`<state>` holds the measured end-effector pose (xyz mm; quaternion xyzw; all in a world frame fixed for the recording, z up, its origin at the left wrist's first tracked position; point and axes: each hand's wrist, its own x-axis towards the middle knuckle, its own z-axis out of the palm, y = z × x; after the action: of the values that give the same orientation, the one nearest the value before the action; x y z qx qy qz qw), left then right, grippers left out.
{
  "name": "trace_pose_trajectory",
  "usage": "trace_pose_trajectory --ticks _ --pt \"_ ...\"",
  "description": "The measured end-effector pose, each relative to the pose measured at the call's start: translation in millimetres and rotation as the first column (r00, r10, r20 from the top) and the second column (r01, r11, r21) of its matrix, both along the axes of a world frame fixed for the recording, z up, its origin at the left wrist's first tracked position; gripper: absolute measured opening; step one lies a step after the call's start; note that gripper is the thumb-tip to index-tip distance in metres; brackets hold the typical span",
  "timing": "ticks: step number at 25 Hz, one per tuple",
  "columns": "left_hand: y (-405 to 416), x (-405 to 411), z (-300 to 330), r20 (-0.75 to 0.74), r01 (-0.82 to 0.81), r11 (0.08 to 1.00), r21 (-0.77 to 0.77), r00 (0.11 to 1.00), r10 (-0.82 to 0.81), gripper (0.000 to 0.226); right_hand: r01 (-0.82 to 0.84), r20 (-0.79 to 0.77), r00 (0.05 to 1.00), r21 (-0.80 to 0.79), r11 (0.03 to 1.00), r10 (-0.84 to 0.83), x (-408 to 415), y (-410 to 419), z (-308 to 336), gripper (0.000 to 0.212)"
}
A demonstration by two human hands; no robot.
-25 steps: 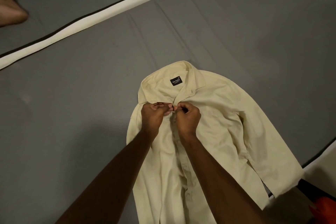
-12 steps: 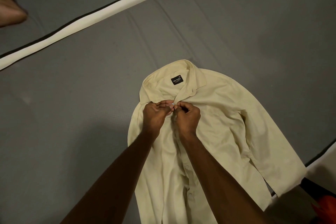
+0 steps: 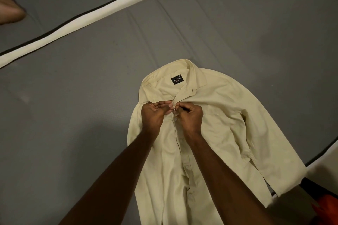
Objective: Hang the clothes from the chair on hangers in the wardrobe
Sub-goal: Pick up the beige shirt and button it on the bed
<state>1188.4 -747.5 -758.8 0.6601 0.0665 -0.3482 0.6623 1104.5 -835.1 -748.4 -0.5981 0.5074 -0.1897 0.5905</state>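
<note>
Little has changed over the last second: both hands stay bunched at the top of the shirt's button placket, and the only shift is a small working of the fingertips, the thumbs now pressed closer together than a moment ago. The pale cream long-sleeved cotton shirt [image 3: 215,133] has not moved; it lies flat, front up, on the grey sheet-covered mattress [image 3: 73,115], collar pointing away from the person, with its black neck label [image 3: 177,79] showing inside the open collar.

The left hand [image 3: 153,115] comes in from below, back of the hand up, its fingers curled and pinching the left edge of the placket just under the collar. The right hand [image 3: 190,117] sits just beside it, touching, knuckles raised, thumb and forefinger nipping the opposite edge at the top button. Both forearms stretch over the lower part of the shirt.

A cream band with dark piping [image 3: 102,12] runs diagonally across the mattress beyond. Something orange-red [image 3: 327,210] sits at the lower right corner.
</note>
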Motion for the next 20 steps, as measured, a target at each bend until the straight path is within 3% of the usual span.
trace_pose_trajectory --ticks 7,12,20 --pt "-0.1 -1.3 1.0 0.011 0.015 1.000 0.015 1.000 -0.015 0.013 -0.052 0.099 0.995 0.200 0.978 0.033 -4.1 -10.1 3.1 0.012" --pt "1.5 3.0 5.1 -0.016 0.070 0.998 0.001 0.997 -0.070 0.028 -0.025 0.104 0.995 0.159 0.987 0.009 -0.5 -5.2 5.4 0.005" --pt "-4.0 5.9 -2.2 -0.068 0.005 0.999 0.042 0.998 -0.002 0.024 0.000 0.061 0.998 0.204 0.979 -0.013 4.5 -7.1 3.6 0.005"
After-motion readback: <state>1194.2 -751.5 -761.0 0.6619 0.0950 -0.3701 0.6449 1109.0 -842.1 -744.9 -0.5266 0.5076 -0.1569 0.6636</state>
